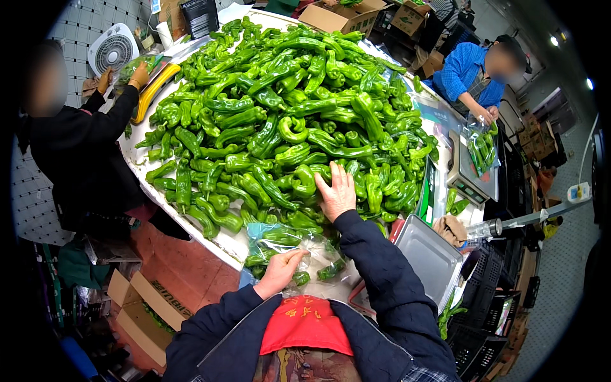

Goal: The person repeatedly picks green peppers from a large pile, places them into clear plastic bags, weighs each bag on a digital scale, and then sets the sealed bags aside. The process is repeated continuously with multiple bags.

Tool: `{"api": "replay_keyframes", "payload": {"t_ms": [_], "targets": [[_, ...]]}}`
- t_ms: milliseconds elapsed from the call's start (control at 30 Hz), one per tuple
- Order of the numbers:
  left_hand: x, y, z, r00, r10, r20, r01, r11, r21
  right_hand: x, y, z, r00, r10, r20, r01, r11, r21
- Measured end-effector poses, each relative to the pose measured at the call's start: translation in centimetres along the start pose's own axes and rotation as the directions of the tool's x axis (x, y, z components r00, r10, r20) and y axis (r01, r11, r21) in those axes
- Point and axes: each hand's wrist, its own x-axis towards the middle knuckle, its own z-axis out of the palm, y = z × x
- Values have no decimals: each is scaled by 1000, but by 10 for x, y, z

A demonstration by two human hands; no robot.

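Wears red apron [305, 328] nearest; pinches clear bag [316, 245] at near table [137, 156] edge with left hand [281, 272]; spreads right hand [339, 193] on green peppers [261, 137], heaped mid-table: probably light, firm, slippery, best held around middle.

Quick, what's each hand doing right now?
Left hand: closed, pinching the edge of a clear bag with peppers inside.
Right hand: open, fingers spread on the pepper pile; can't tell whether it grips one.

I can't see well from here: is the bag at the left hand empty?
Not empty: peppers show through the clear bag, which the left hand pinches. Whether it is full, I cannot tell.
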Motion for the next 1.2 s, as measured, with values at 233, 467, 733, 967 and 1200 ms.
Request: {"api": "replay_keyframes", "payload": {"t_ms": [233,467,733,967,1200], "targets": [[-2,-10,3,996,80,-36,-83,994,-71,-7,21,-26,901,369,-229,-257,878,404],[-5,-2,4,1000,-25,17,28,975,-222,-71,50,-74,706,453,544,-128,-674,727],[-16,6,17,990,48,-135,-76,974,-215,-171,8,-153,854,129,504,-351,-571,742],[-34,30,36,936,274,-221,-285,958,-18,-211,-40,-134,754,135,643,-558,-385,735],[-46,47,47,943,258,-211,-258,966,26,-193,-89,-80,754,130,644,-55,-964,260]]}}
